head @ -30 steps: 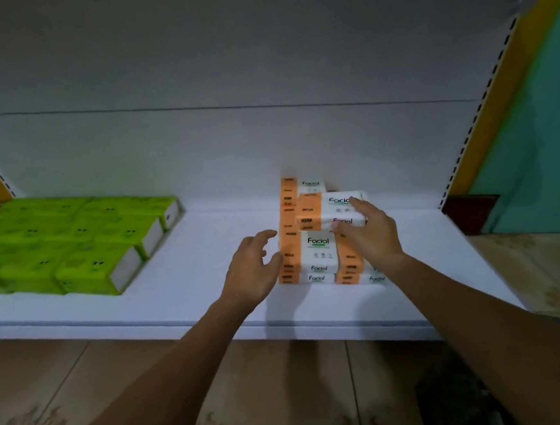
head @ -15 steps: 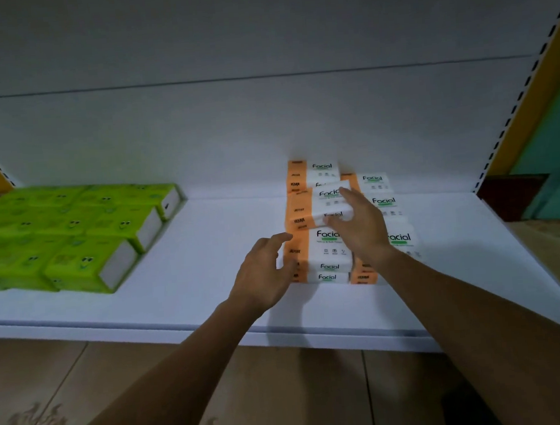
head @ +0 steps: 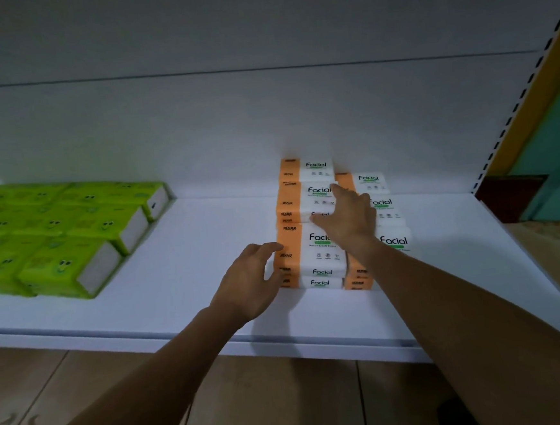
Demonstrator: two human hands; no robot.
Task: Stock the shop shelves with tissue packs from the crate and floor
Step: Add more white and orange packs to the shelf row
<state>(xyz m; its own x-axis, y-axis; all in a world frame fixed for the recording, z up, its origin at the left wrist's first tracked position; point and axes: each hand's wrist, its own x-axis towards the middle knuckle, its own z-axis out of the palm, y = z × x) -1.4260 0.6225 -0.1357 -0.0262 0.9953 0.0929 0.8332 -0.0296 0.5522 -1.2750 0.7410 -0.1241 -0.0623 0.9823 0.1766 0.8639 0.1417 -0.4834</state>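
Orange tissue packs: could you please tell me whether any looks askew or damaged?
Nothing stands out. The orange tissue packs lie squarely in two adjoining rows on the shelf, wrappers intact as far as visible; the green packs look tidy.

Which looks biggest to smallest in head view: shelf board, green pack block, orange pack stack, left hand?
1. shelf board
2-3. green pack block and orange pack stack: about alike, unranked
4. left hand, despite nearness

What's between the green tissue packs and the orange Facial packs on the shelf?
Head view: only bare white shelf separates green packs from orange packs; left hand sits at the orange side.
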